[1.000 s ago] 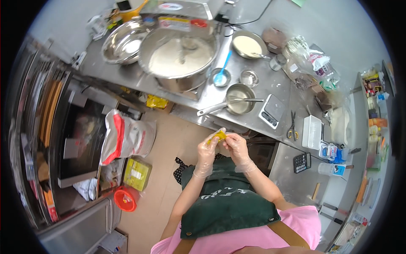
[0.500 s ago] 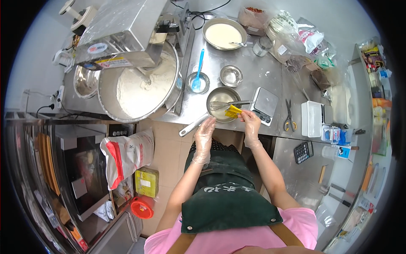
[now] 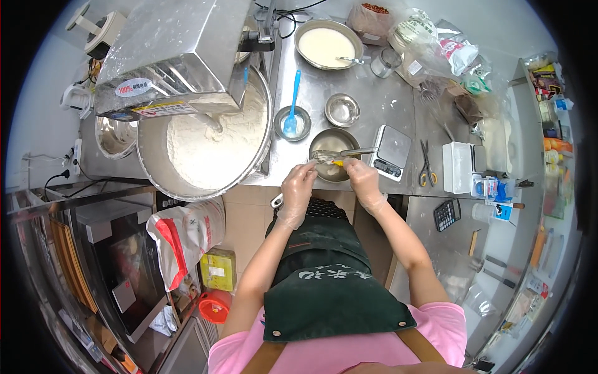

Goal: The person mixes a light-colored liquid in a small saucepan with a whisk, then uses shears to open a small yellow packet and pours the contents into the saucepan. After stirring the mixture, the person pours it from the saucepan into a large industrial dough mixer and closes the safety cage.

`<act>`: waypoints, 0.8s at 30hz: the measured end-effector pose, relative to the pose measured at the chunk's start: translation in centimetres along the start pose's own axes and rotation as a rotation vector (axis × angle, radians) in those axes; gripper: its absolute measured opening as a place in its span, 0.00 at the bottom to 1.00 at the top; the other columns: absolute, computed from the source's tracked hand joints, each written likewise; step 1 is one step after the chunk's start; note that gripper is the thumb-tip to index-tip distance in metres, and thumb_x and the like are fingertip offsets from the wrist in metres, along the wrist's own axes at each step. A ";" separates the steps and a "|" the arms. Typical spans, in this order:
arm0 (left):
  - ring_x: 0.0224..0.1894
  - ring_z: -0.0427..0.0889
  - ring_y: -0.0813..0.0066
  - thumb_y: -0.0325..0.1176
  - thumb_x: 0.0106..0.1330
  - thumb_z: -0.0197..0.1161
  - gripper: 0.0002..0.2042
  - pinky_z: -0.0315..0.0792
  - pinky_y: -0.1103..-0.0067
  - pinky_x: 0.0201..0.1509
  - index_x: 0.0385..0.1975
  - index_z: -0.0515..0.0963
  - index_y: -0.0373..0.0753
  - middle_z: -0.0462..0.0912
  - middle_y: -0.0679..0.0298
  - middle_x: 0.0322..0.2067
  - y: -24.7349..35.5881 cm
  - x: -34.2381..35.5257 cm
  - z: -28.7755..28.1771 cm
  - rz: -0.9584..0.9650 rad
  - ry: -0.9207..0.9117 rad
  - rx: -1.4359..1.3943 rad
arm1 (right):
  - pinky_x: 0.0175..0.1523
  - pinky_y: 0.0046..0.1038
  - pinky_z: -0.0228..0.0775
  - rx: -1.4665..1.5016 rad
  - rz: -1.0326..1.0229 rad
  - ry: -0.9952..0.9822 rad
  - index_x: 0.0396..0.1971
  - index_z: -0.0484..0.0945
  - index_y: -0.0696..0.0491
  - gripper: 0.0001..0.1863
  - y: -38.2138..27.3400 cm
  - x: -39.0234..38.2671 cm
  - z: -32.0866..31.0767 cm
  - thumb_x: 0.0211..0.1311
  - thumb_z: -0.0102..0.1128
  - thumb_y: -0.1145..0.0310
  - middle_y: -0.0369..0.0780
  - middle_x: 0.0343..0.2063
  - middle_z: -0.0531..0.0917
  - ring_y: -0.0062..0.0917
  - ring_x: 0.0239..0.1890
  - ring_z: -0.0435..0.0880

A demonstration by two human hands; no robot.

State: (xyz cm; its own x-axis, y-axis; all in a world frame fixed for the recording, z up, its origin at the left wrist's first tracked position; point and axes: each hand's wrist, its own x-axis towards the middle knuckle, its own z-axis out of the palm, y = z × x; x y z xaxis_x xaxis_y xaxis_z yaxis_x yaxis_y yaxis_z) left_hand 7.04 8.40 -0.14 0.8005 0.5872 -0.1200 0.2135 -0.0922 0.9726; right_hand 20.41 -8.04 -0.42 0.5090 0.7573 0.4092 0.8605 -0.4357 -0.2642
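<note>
The right hand (image 3: 362, 182) pinches a small yellow packet (image 3: 338, 163), probably plastic film, above the round metal saucepan (image 3: 336, 134); whether the left hand (image 3: 299, 186) grips something, I cannot tell. The packet seems light and soft, best held by its edge.

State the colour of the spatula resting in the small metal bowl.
Blue; the spatula shows best in the head view.

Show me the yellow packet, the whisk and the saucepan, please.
Yellow packet (image 3: 338, 163), head view: the small part that shows.
Whisk (image 3: 350, 151), head view: its handle, near the wires.
Saucepan (image 3: 334, 134), head view: its far inner wall.
</note>
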 end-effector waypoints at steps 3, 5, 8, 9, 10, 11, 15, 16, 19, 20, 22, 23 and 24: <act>0.41 0.85 0.60 0.24 0.60 0.66 0.14 0.79 0.71 0.44 0.47 0.81 0.38 0.83 0.58 0.41 -0.9 1.3 1.1 0.223 -0.006 0.287 | 0.29 0.28 0.77 -0.073 -0.106 -0.052 0.33 0.80 0.54 0.09 0.1 -0.2 0.2 0.48 0.61 0.76 0.38 0.33 0.83 0.28 0.31 0.85; 0.40 0.84 0.56 0.24 0.57 0.67 0.15 0.79 0.68 0.44 0.46 0.82 0.39 0.83 0.58 0.41 -0.9 1.8 2.1 0.344 -0.034 0.324 | 0.29 0.28 0.76 -0.121 -0.138 -0.086 0.34 0.80 0.55 0.11 0.0 -0.4 0.2 0.48 0.61 0.75 0.38 0.34 0.82 0.28 0.32 0.85; 0.39 0.84 0.56 0.24 0.55 0.68 0.14 0.79 0.68 0.43 0.43 0.82 0.40 0.83 0.58 0.39 -0.6 2.3 3.8 0.443 -0.056 0.328 | 0.28 0.29 0.77 -0.098 -0.166 -0.065 0.39 0.79 0.55 0.15 -0.1 -0.4 0.2 0.48 0.61 0.77 0.39 0.35 0.83 0.30 0.30 0.84; 0.38 0.84 0.57 0.24 0.55 0.68 0.14 0.79 0.68 0.41 0.42 0.83 0.40 0.83 0.59 0.38 -0.6 2.5 4.2 0.459 -0.084 0.325 | 0.28 0.29 0.77 -0.101 -0.163 -0.065 0.39 0.79 0.55 0.15 -0.2 -0.4 0.2 0.48 0.61 0.77 0.39 0.35 0.83 0.30 0.30 0.84; 0.38 0.84 0.57 0.24 0.54 0.68 0.12 0.79 0.68 0.40 0.39 0.83 0.40 0.83 0.60 0.38 -0.7 2.5 4.6 0.452 -0.100 0.363 | 0.28 0.29 0.76 -0.107 -0.178 -0.054 0.39 0.79 0.55 0.14 -0.3 -0.3 0.1 0.48 0.61 0.77 0.40 0.35 0.83 0.30 0.30 0.84; 0.38 0.84 0.57 0.24 0.54 0.68 0.12 0.79 0.68 0.40 0.39 0.83 0.40 0.83 0.60 0.38 -0.9 2.6 4.9 0.453 -0.102 0.361 | 0.28 0.29 0.76 -0.112 -0.193 -0.042 0.39 0.79 0.55 0.14 -0.5 -0.2 0.0 0.49 0.61 0.77 0.40 0.35 0.83 0.30 0.30 0.84; 0.35 0.84 0.58 0.24 0.54 0.68 0.08 0.79 0.69 0.39 0.34 0.84 0.39 0.83 0.61 0.35 -1.1 2.6 5.6 0.454 -0.057 0.302 | 0.28 0.29 0.76 -0.126 -0.162 -0.087 0.34 0.79 0.54 0.09 -0.8 0.0 -0.6 0.50 0.61 0.75 0.38 0.33 0.82 0.29 0.31 0.84; 0.34 0.84 0.58 0.24 0.54 0.68 0.07 0.79 0.70 0.38 0.33 0.84 0.39 0.83 0.61 0.33 -1.2 2.6 5.7 0.458 -0.037 0.266 | 0.29 0.30 0.76 -0.084 -0.139 -0.094 0.35 0.79 0.54 0.09 -0.7 -0.1 -0.6 0.51 0.61 0.75 0.38 0.33 0.82 0.30 0.31 0.84; 0.32 0.84 0.59 0.23 0.54 0.67 0.06 0.79 0.70 0.37 0.32 0.84 0.38 0.83 0.60 0.30 -2.3 2.4 5.9 0.467 -0.007 0.266 | 0.30 0.31 0.77 0.011 -0.041 -0.071 0.35 0.80 0.54 0.09 -0.3 -0.1 -0.6 0.51 0.61 0.75 0.39 0.33 0.82 0.31 0.31 0.84; 0.32 0.84 0.59 0.23 0.54 0.67 0.06 0.79 0.70 0.37 0.32 0.84 0.38 0.83 0.60 0.30 -2.6 2.3 5.9 0.467 -0.005 0.266 | 0.31 0.32 0.77 0.065 0.033 -0.044 0.35 0.80 0.54 0.10 -0.2 -0.1 -0.6 0.51 0.61 0.75 0.39 0.34 0.83 0.32 0.31 0.84; 0.32 0.85 0.59 0.23 0.55 0.67 0.06 0.79 0.71 0.37 0.32 0.84 0.39 0.84 0.60 0.31 -3.0 2.2 5.8 0.420 0.011 0.263 | 0.31 0.33 0.77 0.066 0.079 -0.027 0.35 0.80 0.54 0.10 -0.4 0.1 -1.2 0.50 0.62 0.75 0.39 0.34 0.83 0.33 0.31 0.85; 0.32 0.85 0.59 0.23 0.55 0.67 0.06 0.79 0.71 0.37 0.32 0.84 0.39 0.84 0.60 0.31 -2.9 2.2 5.6 0.420 0.011 0.263 | 0.31 0.33 0.77 0.066 0.125 -0.011 0.34 0.80 0.53 0.10 -0.4 0.2 -1.4 0.49 0.62 0.75 0.39 0.34 0.84 0.33 0.31 0.85; 0.34 0.85 0.59 0.23 0.55 0.66 0.07 0.79 0.71 0.38 0.33 0.84 0.38 0.84 0.60 0.33 -2.9 2.0 5.4 0.377 -0.016 0.271 | 0.31 0.33 0.77 0.066 0.125 -0.011 0.34 0.80 0.53 0.10 0.1 -0.4 -1.0 0.49 0.62 0.75 0.39 0.34 0.84 0.33 0.31 0.85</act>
State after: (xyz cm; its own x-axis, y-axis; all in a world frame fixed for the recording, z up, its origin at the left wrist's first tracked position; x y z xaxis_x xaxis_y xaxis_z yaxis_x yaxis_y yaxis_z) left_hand 11.09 5.51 -4.31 0.8583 0.4602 0.2271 0.0429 -0.5054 0.8618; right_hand 20.30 -8.89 0.24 0.6116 0.7046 0.3598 0.7868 -0.4941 -0.3698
